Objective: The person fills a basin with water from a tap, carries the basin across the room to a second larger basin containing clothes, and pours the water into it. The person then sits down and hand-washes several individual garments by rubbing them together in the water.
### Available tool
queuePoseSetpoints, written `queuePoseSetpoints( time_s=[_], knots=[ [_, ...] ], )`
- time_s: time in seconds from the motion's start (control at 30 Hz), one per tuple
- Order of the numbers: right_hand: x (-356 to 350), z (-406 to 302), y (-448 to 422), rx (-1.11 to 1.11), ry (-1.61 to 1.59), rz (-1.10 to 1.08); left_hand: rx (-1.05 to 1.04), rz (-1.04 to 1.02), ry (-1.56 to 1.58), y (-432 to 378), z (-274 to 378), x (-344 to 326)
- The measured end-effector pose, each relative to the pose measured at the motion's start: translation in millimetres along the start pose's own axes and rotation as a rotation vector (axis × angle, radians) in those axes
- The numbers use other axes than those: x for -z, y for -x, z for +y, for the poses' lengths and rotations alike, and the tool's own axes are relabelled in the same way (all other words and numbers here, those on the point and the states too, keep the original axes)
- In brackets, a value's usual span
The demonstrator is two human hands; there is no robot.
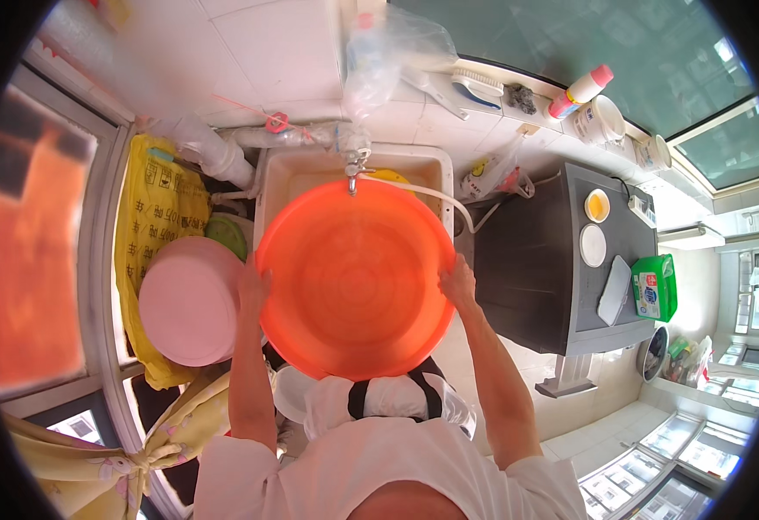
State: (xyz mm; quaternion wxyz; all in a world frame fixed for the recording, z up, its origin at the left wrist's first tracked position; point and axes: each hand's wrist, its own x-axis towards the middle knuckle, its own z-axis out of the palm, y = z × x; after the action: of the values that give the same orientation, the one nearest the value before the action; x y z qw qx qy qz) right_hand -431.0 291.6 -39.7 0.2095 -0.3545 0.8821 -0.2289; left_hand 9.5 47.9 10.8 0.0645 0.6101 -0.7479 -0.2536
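Observation:
A large orange plastic basin is held between my two hands, its far rim over a white sink and under a metal tap. My left hand grips the basin's left rim. On the right rim my right hand is closed, fingers inside the edge. The basin's inside looks smooth and wet; whether water stands in it I cannot tell. A white hose runs from near the tap over the sink's right edge. Something yellow lies in the sink behind the basin.
Left of the sink stands a pink basin against a yellow sack, with a green round item behind. At right is a dark grey cabinet bearing a green container. A scrub brush and bottles line the ledge.

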Motion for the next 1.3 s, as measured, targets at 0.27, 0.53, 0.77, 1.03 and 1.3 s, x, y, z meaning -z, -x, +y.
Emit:
queuePoseSetpoints(
  time_s=[0.27,0.53,0.77,1.03,1.3],
  knots=[
    [-7,4,17,-0.027,-0.065,0.036,0.036,0.013,0.003,-10,27,14],
    [-12,1,27,-0.049,-0.016,0.111,-0.019,-0.015,0.063,-26,23,14],
    [-8,-4,29,-0.046,-0.033,0.131,0.01,-0.015,0.052,-34,26,9],
    [14,-36,34,-0.301,-0.129,-0.083,0.003,-0.028,0.055,-49,11,2],
    [-4,-12,25,-0.127,0.002,0.09,0.032,-0.049,-0.022,-56,20,2]
  ],
)
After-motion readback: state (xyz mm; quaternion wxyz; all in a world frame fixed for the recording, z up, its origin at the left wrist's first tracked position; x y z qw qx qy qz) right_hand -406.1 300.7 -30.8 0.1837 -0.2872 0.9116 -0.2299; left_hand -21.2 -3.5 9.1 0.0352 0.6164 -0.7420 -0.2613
